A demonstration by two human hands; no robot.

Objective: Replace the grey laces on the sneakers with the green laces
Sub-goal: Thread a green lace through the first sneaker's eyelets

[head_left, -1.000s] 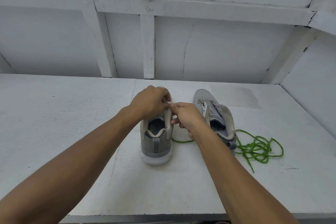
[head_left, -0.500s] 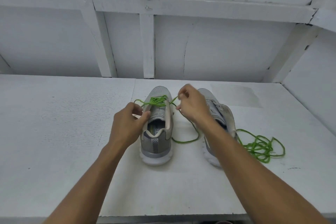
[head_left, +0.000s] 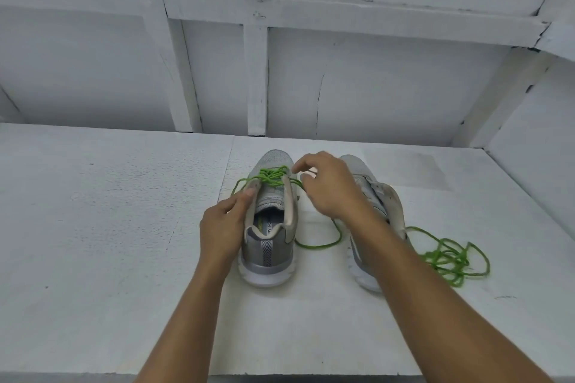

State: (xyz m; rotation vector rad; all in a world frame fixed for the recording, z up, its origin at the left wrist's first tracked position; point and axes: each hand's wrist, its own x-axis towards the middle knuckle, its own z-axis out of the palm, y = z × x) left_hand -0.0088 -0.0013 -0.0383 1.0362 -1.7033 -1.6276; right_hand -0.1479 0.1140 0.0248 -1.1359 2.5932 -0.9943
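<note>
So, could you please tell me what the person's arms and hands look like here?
Both forearms are bare to the frame's edge, with no sleeves showing. The left hand and right hand wear no gloves, and no watch, ring or bracelet is visible.

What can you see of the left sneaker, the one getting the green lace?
The left sneaker is grey mesh-like fabric with a white sole, a beige collar edge and a chevron strip down the heel. It stands upright on the white table, heel towards the camera. A green lace crisscrosses only its front eyelets, loose ends trailing both sides. The left hand holds its left side; the right hand pinches the lace.
</note>
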